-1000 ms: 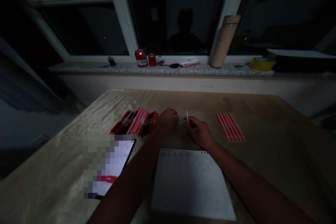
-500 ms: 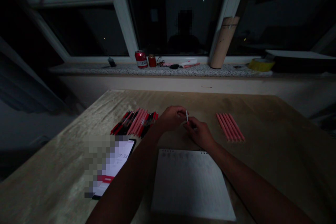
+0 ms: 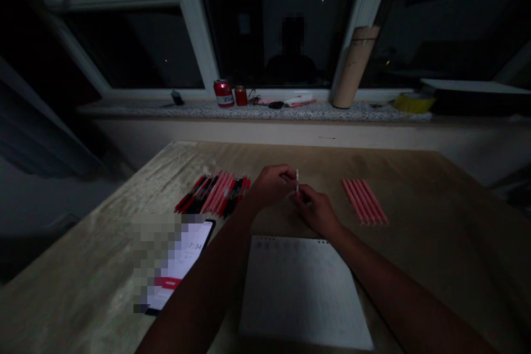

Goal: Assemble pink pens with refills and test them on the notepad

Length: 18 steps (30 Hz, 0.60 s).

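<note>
Over the middle of the table, my left hand (image 3: pixel 271 183) and my right hand (image 3: pixel 317 207) come together around a thin white stick (image 3: pixel 297 177) that stands nearly upright. The right thumb and fingers pinch its lower end, where a small pinkish spot shows. Closed fingers of the left hand touch its side; the exact grip there is hard to make out. Beside my left forearm lies a bunch of black, red and pink pens (image 3: pixel 216 193). Several pink pens (image 3: pixel 364 201) lie in a neat row to the right of my right hand.
A spiral-bound pad (image 3: pixel 305 293) lies between my forearms. A lit phone (image 3: pixel 182 265), partly pixelated, is at the left. On the windowsill (image 3: pixel 199 112) stand a red can (image 3: pixel 224 94), a small red jar (image 3: pixel 240 95), a tall tube (image 3: pixel 355 69) and a yellow tape roll (image 3: pixel 414 103).
The white stick shows slightly more of its length above my fingers and has shifted a little up. Both hands stay almost in place. The phone's displayed digits have changed.
</note>
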Tool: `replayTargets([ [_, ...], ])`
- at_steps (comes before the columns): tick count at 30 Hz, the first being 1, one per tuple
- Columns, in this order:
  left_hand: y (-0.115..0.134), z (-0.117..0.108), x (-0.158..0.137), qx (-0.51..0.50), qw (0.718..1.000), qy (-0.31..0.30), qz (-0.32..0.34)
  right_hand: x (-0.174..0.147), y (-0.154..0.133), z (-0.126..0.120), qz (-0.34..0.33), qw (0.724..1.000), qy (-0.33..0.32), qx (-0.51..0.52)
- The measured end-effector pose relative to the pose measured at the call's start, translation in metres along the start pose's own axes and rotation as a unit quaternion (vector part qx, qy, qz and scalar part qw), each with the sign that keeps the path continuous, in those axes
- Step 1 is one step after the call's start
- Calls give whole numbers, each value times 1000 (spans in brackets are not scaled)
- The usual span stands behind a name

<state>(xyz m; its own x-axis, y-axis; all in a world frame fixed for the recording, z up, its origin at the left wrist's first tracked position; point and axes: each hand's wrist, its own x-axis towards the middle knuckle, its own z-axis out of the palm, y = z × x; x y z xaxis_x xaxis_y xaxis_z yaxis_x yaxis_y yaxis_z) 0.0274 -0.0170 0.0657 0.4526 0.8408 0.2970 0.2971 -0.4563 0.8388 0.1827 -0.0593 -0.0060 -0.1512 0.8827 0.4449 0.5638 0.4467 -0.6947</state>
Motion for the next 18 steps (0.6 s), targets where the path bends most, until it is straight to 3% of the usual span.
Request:
replayTargets([
  [8,-2,-5,5,-166,984,60,-24,0,1,1,13,1000,6,16],
  [15,1,-12,8,-198,968,152,-2,0,2,1,4,1000,12,20],
  [18,-7,-12,10,-185,969,162,-7,0,3,2,8,1000,12,20],
])
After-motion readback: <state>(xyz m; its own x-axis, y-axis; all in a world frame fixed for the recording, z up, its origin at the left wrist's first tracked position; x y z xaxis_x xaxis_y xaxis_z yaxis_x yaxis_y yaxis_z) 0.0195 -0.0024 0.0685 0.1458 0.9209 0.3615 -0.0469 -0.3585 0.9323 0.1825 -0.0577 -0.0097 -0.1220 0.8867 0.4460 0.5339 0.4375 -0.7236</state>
